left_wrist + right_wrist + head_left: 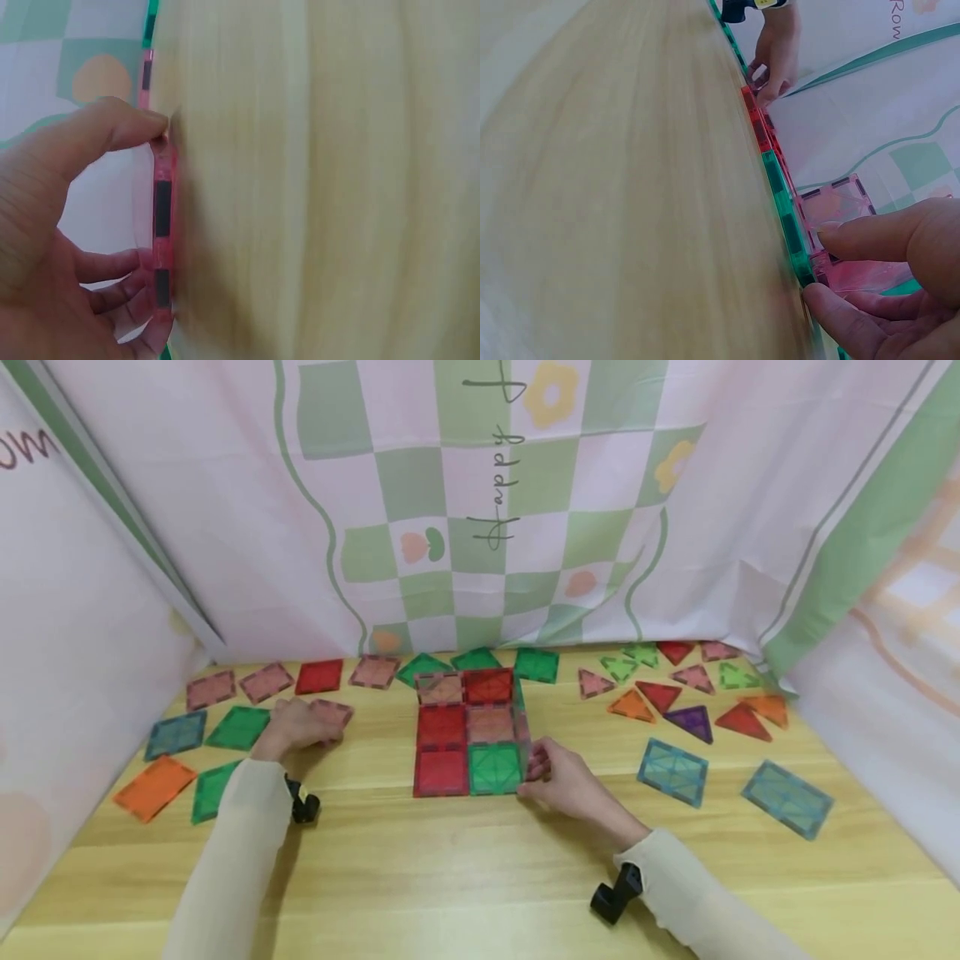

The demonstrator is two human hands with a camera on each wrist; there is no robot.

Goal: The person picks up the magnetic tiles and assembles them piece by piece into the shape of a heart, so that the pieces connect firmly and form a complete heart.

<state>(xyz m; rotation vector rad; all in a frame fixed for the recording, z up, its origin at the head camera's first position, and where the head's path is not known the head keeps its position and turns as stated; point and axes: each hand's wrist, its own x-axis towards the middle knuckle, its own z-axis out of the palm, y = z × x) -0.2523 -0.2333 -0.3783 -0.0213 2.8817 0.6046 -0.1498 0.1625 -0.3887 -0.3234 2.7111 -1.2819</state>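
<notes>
Toward the left of the head view, my left hand [296, 727] grips a pink see-through magnetic tile [332, 713]. In the left wrist view, the thumb holds one end of this tile [163, 232] and the fingers the other, edge-on over the table. A magnetic tile structure [441, 772] stands mid-table, with red, pink and green floor tiles, an upright back wall and an upright right side. My right hand [566, 781] pinches at its front right corner, by the green floor tile [495, 768]. The right wrist view shows an upright pink tile [836, 201] behind the thumb and finger.
Several square tiles lie on the left, among them an orange tile [155, 787] and a blue tile [176, 735]. Triangles, including a purple triangle [690, 722], and two blue rectangles, one a near rectangle [787, 797], lie right. A printed curtain [480, 485] hangs behind.
</notes>
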